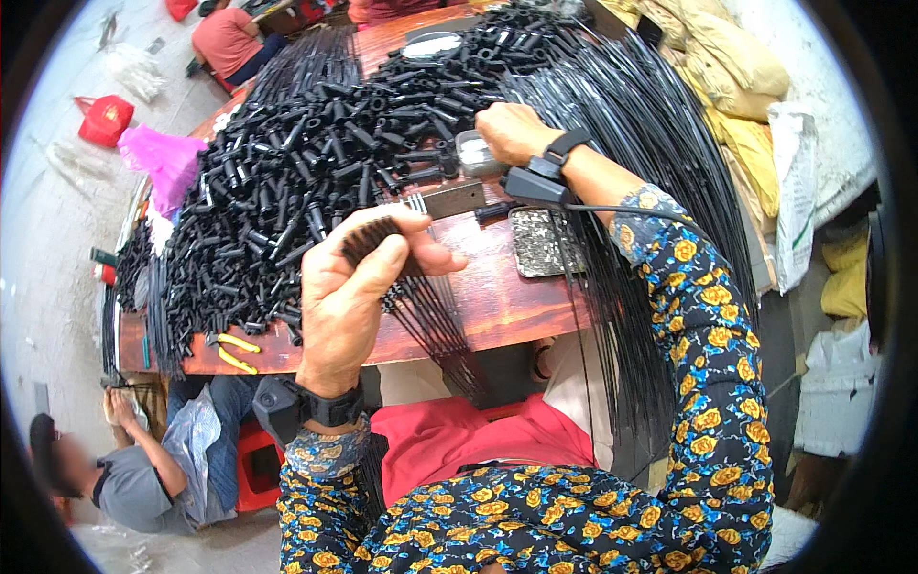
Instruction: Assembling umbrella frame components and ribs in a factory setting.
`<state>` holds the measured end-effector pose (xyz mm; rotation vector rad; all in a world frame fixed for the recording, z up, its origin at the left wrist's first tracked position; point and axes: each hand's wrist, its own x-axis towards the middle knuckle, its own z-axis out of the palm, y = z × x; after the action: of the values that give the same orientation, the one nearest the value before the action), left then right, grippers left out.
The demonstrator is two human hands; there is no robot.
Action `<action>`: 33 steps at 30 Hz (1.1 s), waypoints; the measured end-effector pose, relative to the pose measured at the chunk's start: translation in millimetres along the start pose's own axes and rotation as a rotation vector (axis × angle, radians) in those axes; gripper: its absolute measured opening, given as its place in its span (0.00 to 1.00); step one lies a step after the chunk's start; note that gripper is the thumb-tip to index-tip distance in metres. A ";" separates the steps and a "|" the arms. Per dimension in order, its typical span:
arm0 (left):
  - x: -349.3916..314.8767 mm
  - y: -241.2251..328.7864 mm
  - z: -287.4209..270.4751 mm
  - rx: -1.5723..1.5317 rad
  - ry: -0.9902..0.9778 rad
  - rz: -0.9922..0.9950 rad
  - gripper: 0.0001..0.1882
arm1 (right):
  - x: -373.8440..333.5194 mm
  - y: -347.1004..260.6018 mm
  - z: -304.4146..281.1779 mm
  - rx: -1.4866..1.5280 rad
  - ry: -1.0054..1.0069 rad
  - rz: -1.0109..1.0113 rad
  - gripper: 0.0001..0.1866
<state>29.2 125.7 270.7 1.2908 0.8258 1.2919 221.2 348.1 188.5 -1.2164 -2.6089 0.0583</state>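
Note:
My left hand (356,287) is closed around a bunch of thin black rods (421,311), their ends fanned out above my fingers and the rest trailing down over the wooden table (497,301) edge. My right hand (512,131) rests farther back on the heap of short black plastic tubes (316,163), next to a small grey container (473,153); whether it holds anything is hidden. A flat dark metal plate (540,239) lies between the two hands.
A long sheaf of black rods (660,172) drapes over the table's right side. Yellow-handled pliers (234,349) lie at the near left edge. A person (143,469) sits low at the left, another person (229,43) at the far end. Sacks (736,86) pile up at the right.

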 end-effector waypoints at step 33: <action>-20.8 -8.4 -13.9 -0.080 0.009 0.013 0.10 | -118.6 -135.9 -121.2 0.184 0.351 -0.422 0.16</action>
<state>14.0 110.1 255.8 1.2297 0.7657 1.3293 223.1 161.2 299.4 -0.5406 -2.4244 0.0021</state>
